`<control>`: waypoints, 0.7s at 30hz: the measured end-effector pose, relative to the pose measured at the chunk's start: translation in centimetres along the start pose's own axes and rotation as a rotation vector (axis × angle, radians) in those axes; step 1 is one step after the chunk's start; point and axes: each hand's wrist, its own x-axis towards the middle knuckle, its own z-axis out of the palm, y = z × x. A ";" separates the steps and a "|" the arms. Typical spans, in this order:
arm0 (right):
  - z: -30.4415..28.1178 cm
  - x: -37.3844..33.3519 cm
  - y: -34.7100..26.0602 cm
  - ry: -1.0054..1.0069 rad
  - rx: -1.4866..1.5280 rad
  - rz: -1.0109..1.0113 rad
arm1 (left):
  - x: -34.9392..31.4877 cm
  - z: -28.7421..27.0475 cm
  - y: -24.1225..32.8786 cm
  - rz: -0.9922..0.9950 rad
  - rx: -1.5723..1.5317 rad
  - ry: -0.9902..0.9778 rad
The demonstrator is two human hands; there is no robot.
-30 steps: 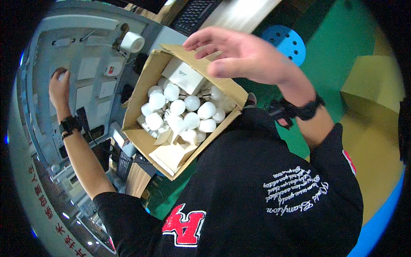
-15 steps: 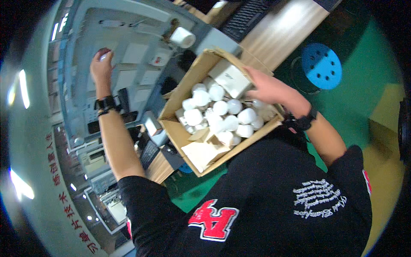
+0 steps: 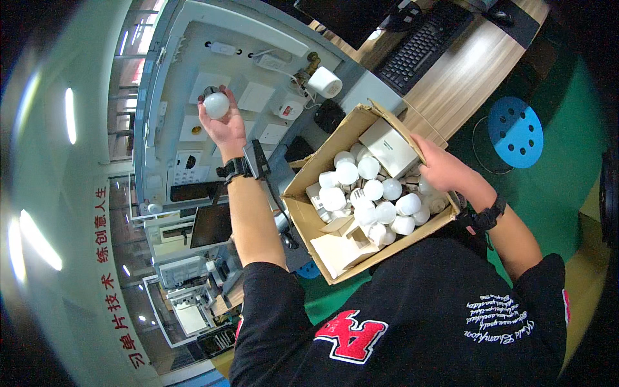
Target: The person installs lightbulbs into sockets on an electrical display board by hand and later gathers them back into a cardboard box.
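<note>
A round white light bulb [image 3: 216,105] rests in the curled fingers of my left hand [image 3: 225,132], palm toward me, its dark base pointing away. The hand is raised in front of an upright grey panel [image 3: 248,32]; I cannot tell whether the bulb touches it. My right hand [image 3: 442,164] grips the right wall of an open cardboard box [image 3: 303,219], tilted against my body. Inside lie several white light bulbs [image 3: 369,168] in a loose heap, a white carton [image 3: 390,148] and a folded cream card piece [image 3: 338,250].
Fixtures on the panel include a white cylindrical lamp [image 3: 324,82] and square plates [image 3: 276,133]. Beyond the box, a wooden desk [image 3: 451,90] carries a black keyboard [image 3: 425,48]. A blue round stool [image 3: 514,132] stands on the green floor [image 3: 554,187] at right.
My left hand has turned palm toward me, bringing the bulb into plain sight. The whole view has shifted, so box and panel sit further right and lower. My right hand still holds the box.
</note>
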 end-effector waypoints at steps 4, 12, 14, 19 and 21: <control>0.0 -0.1 -0.1 -0.018 -0.037 0.031 | 0.2 -0.1 3.8 -0.011 0.838 -0.050; 1.5 0.1 0.6 0.001 -0.060 -0.004 | 1.9 4.8 5.1 0.294 2.551 -0.796; 1.6 -0.1 0.9 0.018 -0.056 -0.031 | 1.5 5.2 5.2 0.272 2.529 -0.763; 1.5 -0.5 0.3 0.062 -0.032 -0.013 | 0.6 1.4 5.0 -0.065 1.181 -0.170; 1.3 -1.0 -0.1 0.091 -0.088 -0.012 | -0.3 0.0 3.8 -0.006 1.048 -0.145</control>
